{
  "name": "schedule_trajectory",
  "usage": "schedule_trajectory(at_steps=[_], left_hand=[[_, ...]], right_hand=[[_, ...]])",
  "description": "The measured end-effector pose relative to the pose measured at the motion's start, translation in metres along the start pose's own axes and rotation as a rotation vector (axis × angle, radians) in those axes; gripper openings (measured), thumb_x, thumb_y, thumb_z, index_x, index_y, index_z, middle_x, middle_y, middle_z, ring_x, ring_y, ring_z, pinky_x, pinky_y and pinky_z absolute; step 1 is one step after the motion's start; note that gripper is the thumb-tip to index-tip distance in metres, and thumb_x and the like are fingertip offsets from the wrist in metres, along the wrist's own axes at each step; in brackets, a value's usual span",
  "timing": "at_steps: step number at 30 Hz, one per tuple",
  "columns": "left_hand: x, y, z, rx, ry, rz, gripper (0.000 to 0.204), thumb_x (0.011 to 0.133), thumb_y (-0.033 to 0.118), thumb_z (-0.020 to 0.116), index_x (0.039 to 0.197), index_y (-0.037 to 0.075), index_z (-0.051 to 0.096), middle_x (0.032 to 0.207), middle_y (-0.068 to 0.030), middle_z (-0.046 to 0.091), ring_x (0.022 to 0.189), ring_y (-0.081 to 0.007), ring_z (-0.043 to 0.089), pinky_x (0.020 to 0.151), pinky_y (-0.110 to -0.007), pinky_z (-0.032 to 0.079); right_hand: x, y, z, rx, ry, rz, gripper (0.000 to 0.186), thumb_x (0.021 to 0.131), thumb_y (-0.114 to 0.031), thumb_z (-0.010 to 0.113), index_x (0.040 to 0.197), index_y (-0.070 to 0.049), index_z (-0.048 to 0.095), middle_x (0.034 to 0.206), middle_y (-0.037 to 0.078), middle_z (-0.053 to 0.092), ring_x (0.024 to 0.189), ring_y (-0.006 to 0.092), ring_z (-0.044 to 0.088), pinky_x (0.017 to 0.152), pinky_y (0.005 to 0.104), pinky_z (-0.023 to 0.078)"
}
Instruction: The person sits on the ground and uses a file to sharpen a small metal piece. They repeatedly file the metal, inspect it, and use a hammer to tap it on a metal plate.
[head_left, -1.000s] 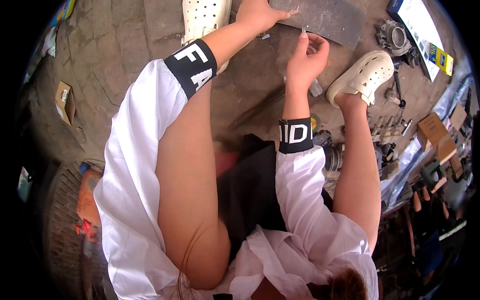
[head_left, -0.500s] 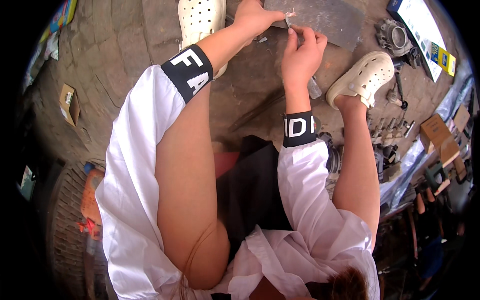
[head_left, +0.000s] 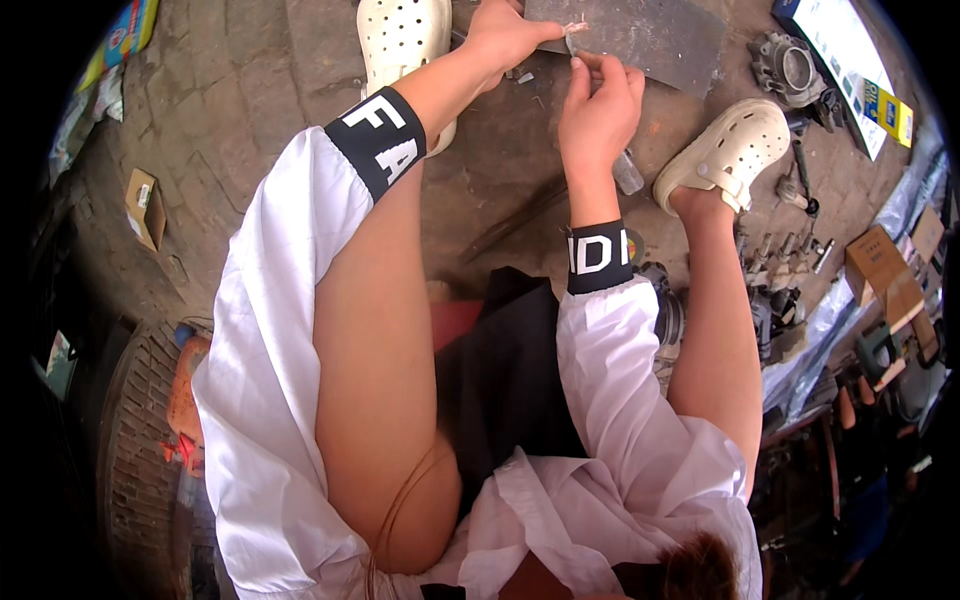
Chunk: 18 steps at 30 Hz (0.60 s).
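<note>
Both of my hands meet at the top of the view, over the left part of a flat grey metal plate (head_left: 660, 45). My left hand (head_left: 505, 42) is closed, its thumb stretched towards a small frayed wire end (head_left: 576, 27) with reddish, copper-coloured strands. The rest of that wire is hidden by the hand. Just below the strands is a short, thin greyish strip (head_left: 571, 44). The thumb and forefinger of my right hand (head_left: 602, 115) pinch its lower end; the other fingers are curled.
My cream clogs (head_left: 405, 40) stand on the brick floor, either side. At right lie a cast metal part (head_left: 790, 68), a white box (head_left: 835, 60), a yellow-blue small box (head_left: 888, 112) and several metal parts. A clear tube-like piece (head_left: 628, 174) lies beside my right wrist; a cardboard box (head_left: 146, 208) is at left.
My right hand has shifted slightly left and its fingers have drawn closer together. The greyish strip has moved a little left. My left hand stays nearly in place.
</note>
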<state>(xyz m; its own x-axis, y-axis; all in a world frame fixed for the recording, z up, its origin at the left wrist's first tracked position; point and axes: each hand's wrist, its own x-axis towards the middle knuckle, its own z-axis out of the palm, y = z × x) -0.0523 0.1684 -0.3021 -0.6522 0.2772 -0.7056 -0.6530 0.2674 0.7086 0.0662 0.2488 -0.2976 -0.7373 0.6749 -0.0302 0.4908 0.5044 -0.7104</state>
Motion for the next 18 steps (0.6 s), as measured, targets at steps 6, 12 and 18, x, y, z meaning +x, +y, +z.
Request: schedule_trajectory(at_steps=[6, 12, 18], left_hand=[[0.008, -0.009, 0.002, 0.196, 0.124, 0.069, 0.049, 0.072, 0.016, 0.086, 0.098, -0.005, 0.05, 0.083, -0.0121, 0.062, 0.07, -0.0182, 0.062, 0.055, -0.03, 0.05], [0.007, -0.009, 0.001, 0.159, 0.114, 0.034, 0.049, 0.07, 0.015, 0.086, 0.099, -0.006, 0.052, 0.083, -0.0114, 0.062, 0.071, -0.0183, 0.061, 0.056, -0.031, 0.049], [0.005, -0.006, 0.004, 0.18, 0.134, 0.003, 0.051, 0.071, 0.014, 0.085, 0.101, -0.004, 0.049, 0.083, -0.0116, 0.06, 0.07, -0.0174, 0.06, 0.054, -0.031, 0.048]], right_hand=[[0.002, -0.011, -0.001, -0.122, -0.023, 0.037, 0.009, 0.088, -0.018, 0.067, 0.093, -0.01, 0.067, 0.097, 0.01, 0.059, 0.08, 0.0325, 0.063, 0.069, 0.0422, 0.051], [0.003, -0.006, -0.005, -0.082, -0.061, 0.024, 0.01, 0.089, -0.018, 0.067, 0.093, -0.009, 0.067, 0.096, 0.011, 0.06, 0.079, 0.0326, 0.064, 0.069, 0.0427, 0.051], [0.003, -0.006, 0.0, -0.099, 0.001, -0.008, 0.01, 0.089, -0.018, 0.067, 0.094, -0.009, 0.068, 0.095, 0.011, 0.061, 0.079, 0.0329, 0.064, 0.069, 0.043, 0.051]])
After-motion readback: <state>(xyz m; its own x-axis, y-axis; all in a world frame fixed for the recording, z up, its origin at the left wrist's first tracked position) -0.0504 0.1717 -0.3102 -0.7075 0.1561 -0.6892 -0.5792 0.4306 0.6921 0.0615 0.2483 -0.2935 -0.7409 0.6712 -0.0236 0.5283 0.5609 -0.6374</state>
